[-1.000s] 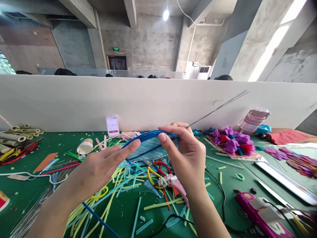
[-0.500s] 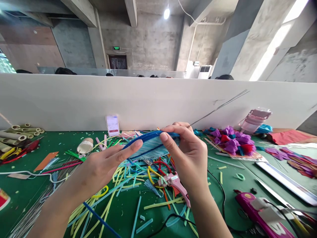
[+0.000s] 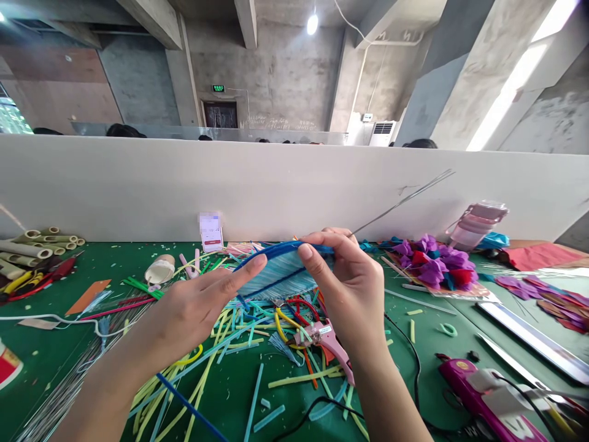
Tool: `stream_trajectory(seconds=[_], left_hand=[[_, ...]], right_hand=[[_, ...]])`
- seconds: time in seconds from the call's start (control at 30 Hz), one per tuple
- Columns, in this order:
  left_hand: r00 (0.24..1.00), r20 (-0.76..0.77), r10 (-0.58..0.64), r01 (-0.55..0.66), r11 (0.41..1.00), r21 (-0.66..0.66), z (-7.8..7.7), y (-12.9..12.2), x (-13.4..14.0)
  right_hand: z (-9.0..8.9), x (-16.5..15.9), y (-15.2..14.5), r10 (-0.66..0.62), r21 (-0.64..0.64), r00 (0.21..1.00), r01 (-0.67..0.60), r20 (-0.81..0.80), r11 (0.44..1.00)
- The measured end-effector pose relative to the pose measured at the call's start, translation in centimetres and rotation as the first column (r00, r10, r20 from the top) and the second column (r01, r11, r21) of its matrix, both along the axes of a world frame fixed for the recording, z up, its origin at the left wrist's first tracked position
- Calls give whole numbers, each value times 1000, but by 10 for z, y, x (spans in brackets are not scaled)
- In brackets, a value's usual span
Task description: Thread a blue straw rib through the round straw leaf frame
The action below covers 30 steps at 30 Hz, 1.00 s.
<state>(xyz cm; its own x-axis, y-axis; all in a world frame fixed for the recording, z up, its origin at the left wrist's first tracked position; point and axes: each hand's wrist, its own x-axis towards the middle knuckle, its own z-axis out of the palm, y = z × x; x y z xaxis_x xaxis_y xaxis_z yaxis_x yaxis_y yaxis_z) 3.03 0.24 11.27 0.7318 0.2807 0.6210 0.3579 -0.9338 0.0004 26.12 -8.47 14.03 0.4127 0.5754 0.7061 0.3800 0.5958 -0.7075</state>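
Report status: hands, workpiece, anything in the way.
Left hand and right hand both pinching blue leaf piece above the table. Wire sticks out past right hand. Scraps lie below.

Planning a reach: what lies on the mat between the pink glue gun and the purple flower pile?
In the head view, between glue gun and flower pile: bare green mat, a green loop, scattered stick offcuts.

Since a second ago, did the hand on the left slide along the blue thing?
Yes. The left hand crept slightly right along the blue fan piece, its fingertip nearer the right hand.
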Motion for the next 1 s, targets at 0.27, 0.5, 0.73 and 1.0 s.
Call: stream_trajectory(seconds=[0.27, 0.5, 0.73, 1.0], left_hand=[[1000, -10, 10, -12, 981, -194, 2, 4, 7], [998, -39, 43, -56, 872, -486, 3, -1, 7], [999, 36, -30, 46, 505, -862, 10, 4, 1], [973, 230, -1, 211, 402, -891, 13, 12, 2]], right_hand=[[-4, 1, 8, -30, -115, 999, 27, -29, 993], [-2, 3, 8, -27, -200, 998, 38, 56, 979], [1, 12, 6, 104, -349, 993, -80, 52, 934], [-2, 20, 12, 146, -436, 985, -173, -96, 883]])
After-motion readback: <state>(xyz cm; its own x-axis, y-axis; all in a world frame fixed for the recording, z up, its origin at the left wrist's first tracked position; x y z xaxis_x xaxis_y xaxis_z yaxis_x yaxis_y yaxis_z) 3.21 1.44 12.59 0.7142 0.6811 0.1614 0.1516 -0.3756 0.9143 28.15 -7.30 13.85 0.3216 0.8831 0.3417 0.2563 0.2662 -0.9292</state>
